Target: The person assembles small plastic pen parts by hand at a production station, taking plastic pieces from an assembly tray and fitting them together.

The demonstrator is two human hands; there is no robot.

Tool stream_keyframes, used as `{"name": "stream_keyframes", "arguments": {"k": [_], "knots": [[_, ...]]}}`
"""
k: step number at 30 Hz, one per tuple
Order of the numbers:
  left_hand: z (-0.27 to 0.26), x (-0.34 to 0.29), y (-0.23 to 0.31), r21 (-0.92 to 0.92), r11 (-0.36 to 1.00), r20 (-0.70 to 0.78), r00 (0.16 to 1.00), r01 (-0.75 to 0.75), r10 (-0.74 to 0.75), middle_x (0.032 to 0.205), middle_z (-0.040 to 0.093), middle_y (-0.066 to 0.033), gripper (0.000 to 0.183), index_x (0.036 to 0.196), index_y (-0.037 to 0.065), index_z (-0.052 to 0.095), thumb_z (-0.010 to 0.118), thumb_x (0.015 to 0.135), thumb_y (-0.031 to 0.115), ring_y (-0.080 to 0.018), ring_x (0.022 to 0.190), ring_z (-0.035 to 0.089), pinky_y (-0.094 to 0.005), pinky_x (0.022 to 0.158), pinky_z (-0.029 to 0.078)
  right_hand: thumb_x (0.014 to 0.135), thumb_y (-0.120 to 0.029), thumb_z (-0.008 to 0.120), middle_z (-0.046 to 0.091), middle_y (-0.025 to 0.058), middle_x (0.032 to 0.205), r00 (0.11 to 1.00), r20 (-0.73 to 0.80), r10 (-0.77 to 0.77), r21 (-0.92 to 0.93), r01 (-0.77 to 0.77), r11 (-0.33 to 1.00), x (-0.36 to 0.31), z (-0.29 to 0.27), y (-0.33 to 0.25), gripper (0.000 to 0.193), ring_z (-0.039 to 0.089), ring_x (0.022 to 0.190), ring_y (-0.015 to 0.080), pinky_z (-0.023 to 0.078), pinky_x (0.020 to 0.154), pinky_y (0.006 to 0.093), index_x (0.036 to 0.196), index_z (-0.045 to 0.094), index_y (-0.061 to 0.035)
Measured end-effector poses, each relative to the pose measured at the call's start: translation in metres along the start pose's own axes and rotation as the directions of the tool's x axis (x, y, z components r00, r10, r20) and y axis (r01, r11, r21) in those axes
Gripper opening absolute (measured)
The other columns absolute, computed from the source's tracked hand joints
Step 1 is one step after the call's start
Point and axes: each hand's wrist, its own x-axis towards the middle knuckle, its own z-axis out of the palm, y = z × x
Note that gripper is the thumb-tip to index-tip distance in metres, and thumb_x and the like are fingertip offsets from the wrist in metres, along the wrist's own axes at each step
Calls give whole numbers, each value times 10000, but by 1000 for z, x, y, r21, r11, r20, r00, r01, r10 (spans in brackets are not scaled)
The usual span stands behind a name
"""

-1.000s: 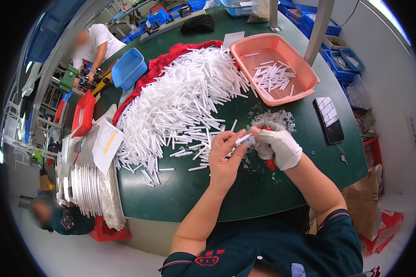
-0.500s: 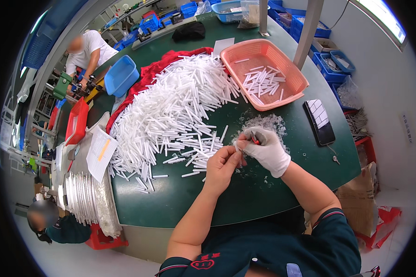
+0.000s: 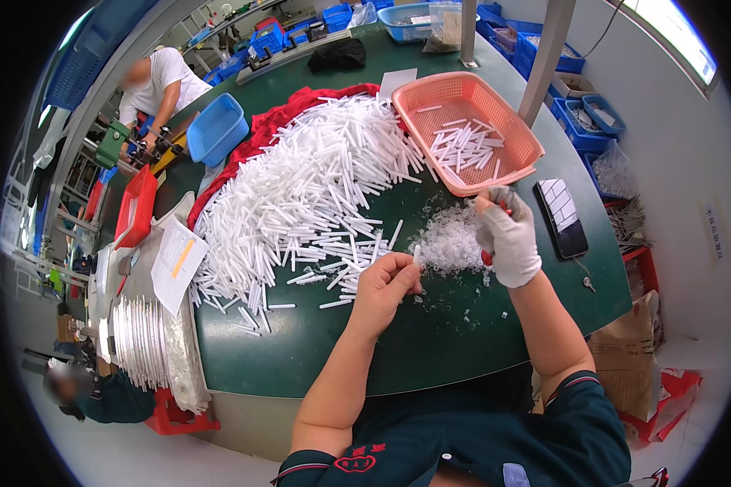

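Observation:
My left hand (image 3: 388,286), bare, is closed with a short white plastic tube (image 3: 417,253) pinched between thumb and fingers, its end pointing up. My right hand (image 3: 512,239) wears a white glove and is wrapped round a small red-handled tool (image 3: 486,257); its working end is too small to make out. That hand is near the front edge of the salmon-coloured basket (image 3: 516,169), which holds some white tubes (image 3: 465,144). Between my hands lies a heap of clear plastic trimmings (image 3: 451,239). A large pile of white tubes (image 3: 309,178) spreads to the left.
Red cloth (image 3: 296,99) lies under the pile on the green table (image 3: 317,357). A phone (image 3: 562,219) rests at the right. On the left are a blue bin (image 3: 217,130), a red bin (image 3: 136,207) and a paper sheet (image 3: 177,268). Two other people are on the left side.
My right hand has moved away from my left, rightward and up toward the basket, with the red-handled tool. The left hand stays nearly in place with the tube, and the trimmings are more exposed.

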Motion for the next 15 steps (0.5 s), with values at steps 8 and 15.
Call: {"name": "stream_keyframes", "arguments": {"k": [8, 15], "knots": [[1, 0, -1, 47, 999, -48, 999, -11, 13, 723, 582, 3, 143, 944, -4, 586, 597, 912, 135, -46, 646, 524, -189, 602, 405, 777, -204, 712, 494, 27, 625, 952, 306, -4, -821, 267, 505, 8, -12, 12, 218, 443, 585, 99, 422, 570, 258, 784, 604, -14], [7, -1, -1, 230, 973, -60, 997, -24, 39, 715, 580, 1, 171, 935, -1, 583, 622, 904, 162, -44, 640, 527, -191, 565, 392, 815, -176, 703, 541, -7, 707, 893, 428, 137, -580, 155, 800, -11, 12, 26, 207, 439, 610, 71, 410, 578, 214, 872, 620, 4]]}}
